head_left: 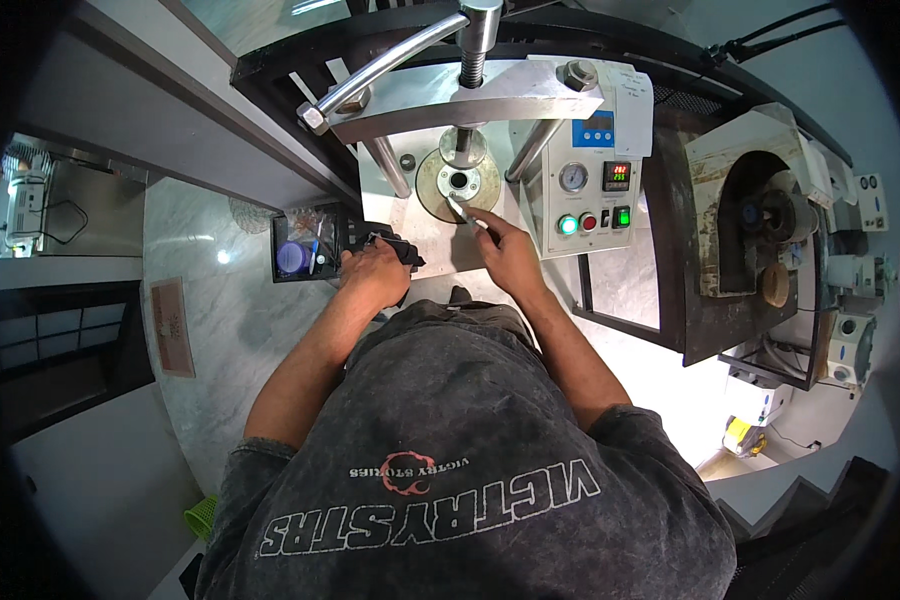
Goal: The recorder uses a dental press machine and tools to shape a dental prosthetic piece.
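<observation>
Press screw (pixel 473 68) cut off at my upper edge, pale tool (pixel 468 213) partly hidden in right grip (pixel 511 257), dark bundle (pixel 401 247) part-covered by left grip (pixel 374 273), paper's (pixel 632 105) writing too small for me

Slim pale pen-shaped tool (pixel 468 214) is held slanted, tip at near side of round metal plate (pixel 485 188); crumpled black bundle (pixel 400 252) is grasped, lower left.

One head-worn fisheye looks down from close above, past the shirt (pixel 470 400), toward both hands (pixel 375 272).
</observation>
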Available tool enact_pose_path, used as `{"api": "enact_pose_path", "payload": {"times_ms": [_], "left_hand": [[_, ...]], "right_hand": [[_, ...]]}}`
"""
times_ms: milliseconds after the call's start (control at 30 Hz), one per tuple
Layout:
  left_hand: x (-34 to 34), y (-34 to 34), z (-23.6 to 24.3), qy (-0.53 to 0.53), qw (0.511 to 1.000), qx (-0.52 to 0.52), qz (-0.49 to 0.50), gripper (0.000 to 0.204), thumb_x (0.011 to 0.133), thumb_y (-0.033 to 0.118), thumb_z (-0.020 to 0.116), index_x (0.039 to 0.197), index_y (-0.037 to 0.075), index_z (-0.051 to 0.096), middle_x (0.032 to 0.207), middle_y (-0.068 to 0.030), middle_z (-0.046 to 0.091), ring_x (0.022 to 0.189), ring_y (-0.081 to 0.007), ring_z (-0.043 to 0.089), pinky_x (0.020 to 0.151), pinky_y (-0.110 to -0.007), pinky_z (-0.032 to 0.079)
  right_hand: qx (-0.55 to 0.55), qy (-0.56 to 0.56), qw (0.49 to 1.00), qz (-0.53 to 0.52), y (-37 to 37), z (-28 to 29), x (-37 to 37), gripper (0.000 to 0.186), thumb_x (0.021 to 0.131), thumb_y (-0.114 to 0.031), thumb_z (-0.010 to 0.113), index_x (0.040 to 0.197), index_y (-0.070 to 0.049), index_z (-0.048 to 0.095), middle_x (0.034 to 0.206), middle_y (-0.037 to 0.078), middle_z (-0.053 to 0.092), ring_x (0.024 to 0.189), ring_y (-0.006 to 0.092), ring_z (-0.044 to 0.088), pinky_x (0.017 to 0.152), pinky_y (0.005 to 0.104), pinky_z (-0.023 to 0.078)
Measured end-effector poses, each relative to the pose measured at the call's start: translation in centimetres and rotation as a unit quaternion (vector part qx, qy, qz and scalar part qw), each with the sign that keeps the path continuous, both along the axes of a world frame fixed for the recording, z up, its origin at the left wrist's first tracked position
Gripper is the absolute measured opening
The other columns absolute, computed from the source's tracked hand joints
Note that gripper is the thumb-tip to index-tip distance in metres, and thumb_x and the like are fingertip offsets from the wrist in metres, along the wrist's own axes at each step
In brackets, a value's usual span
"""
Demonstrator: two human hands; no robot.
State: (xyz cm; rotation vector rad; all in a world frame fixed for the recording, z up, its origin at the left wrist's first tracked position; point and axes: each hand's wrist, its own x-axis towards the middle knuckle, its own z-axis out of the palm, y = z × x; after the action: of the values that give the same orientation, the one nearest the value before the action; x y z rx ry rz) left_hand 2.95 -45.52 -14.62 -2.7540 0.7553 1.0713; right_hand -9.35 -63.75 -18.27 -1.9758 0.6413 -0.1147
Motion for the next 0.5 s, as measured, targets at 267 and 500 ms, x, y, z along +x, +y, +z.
{"api": "enact_pose_path", "payload": {"times_ms": [267, 500], "left_hand": [[0.0, 0.1, -0.1, 0.012, 1.0, 0.005, 0.002, 0.074, 0.099, 0.043, 0.054, 0.147, -0.011, 0.039, 0.145, -0.0249, 0.053, 0.136, -0.0353, 0.052, 0.118, -0.053, 0.028], [0.1, 0.2, -0.6, 0.008, 1.0, -0.014, 0.008, 0.074, 0.098, 0.042, 0.056, 0.145, -0.012, 0.04, 0.142, -0.0257, 0.055, 0.133, -0.0373, 0.053, 0.117, -0.054, 0.029]], "right_hand": [[0.01, -0.023, 1.0, -0.017, -0.1, -0.4, -0.1, 0.032, 0.098, -0.016, 0.058, 0.128, -0.015, 0.068, 0.067, 0.008, 0.059, 0.061, 0.0159, 0.05, 0.062, 0.0337, 0.045], [0.051, -0.037, 0.998, -0.031, -0.2, -0.8, 0.1, 0.031, 0.098, -0.015, 0.059, 0.127, -0.012, 0.069, 0.066, 0.006, 0.056, 0.06, 0.0141, 0.047, 0.06, 0.0322, 0.042]]}}
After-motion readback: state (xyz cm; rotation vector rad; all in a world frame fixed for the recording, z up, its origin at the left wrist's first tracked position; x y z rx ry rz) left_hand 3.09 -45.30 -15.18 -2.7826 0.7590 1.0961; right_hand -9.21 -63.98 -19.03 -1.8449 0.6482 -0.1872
